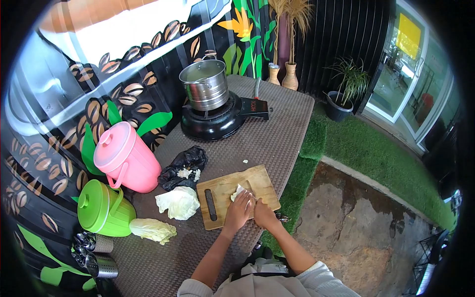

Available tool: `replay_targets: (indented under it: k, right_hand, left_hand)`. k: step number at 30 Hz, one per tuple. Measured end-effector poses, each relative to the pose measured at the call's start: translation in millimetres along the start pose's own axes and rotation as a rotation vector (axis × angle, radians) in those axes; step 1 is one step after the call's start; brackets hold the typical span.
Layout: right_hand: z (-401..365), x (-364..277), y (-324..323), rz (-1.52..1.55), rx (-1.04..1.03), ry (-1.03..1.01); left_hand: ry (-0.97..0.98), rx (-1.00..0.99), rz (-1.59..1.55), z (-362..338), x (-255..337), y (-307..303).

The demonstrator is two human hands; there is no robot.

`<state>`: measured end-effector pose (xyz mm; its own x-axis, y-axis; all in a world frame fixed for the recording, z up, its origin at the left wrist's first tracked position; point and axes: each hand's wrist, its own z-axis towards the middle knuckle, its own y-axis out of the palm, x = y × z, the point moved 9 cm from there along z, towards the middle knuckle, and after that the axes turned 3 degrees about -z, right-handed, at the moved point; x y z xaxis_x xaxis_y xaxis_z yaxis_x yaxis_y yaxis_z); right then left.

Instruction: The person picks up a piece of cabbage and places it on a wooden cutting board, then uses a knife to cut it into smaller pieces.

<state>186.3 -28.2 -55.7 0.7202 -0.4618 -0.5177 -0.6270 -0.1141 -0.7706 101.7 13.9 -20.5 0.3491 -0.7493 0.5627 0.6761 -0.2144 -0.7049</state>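
My left hand (240, 210) presses on a pale piece of cabbage (239, 190) on the wooden cutting board (222, 190), its fingers together over the piece. Close beside it, my right hand (264, 214) is closed in a grip on what looks like a knife. Its blade hardly shows and the handle is hidden in my fist. A large pale cabbage (178, 203) lies left of the board, and a long napa cabbage (152, 230) lies farther left. Behind the large cabbage, a black plastic bag (185, 163) has cabbage scraps on it.
On the brown woven-textured table (284, 119), a metal pot (204, 84) sits on a black portable stove (213, 123) at the far end. A pink lidded jug (131, 161) and a green one (104, 208) stand along the left wall, near metal utensil holders (101, 266).
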Motion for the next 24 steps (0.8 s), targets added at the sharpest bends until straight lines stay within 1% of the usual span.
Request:
replay_targets:
  k: [1,2,3,4,6,10,13,15,16,17,18,19,20,22,23,24]
  right_hand:
    - [-4,-1,3,0.0,0.0,-0.001]
    - [-11,-1,4,-0.004,0.055,-0.001]
    - [-16,-1,4,-0.009,0.111,0.0]
    - [-16,-3,8,-0.011,0.114,-0.001]
    - [-16,-3,9,-0.001,0.192,0.048]
    - [-7,-8,1,0.005,0.162,0.013]
    - [-10,-11,-6,-0.085,0.123,-0.028]
    - [-15,-6,0,-0.119,0.055,-0.01]
    - [-16,-4,7,-0.123,0.059,-0.01]
    - [-16,2,12,-0.105,0.15,0.011]
    - [-20,4,14,-0.084,0.239,0.033]
    - [-22,1,11,-0.058,0.362,-0.005]
    - [-18,4,14,-0.058,0.365,-0.005]
    - [-9,1,13,0.058,0.217,0.033]
    - [-6,-1,7,0.06,0.215,0.03]
    - [-1,-1,3,0.028,0.165,0.018]
  left_hand:
    - [-0.018,-0.001,-0.013,0,0,-2]
    - [-0.017,0.0,-0.012,1,1,-4]
    - [0.004,-0.006,0.002,0,1,-3]
    - [0.025,-0.012,0.017,0,2,-2]
    - [0.021,-0.013,0.041,-1,1,1]
    - [0.02,-0.029,0.065,-2,1,2]
    - [0.016,0.007,0.013,-3,1,0]
    - [0.015,0.017,-0.008,-5,-2,0]
    - [0.016,0.026,-0.028,-3,-2,-1]
    - [0.018,0.03,-0.031,-2,-1,-2]
    - [0.034,0.024,0.033,-3,1,-1]
    - [0.052,0.017,0.098,-3,4,-1]
    - [0.055,0.018,0.098,-2,5,-1]
    - [0.046,0.011,0.118,-4,2,1]
    - [0.044,0.011,0.122,-6,1,2]
    - [0.05,0.014,0.1,-7,0,2]
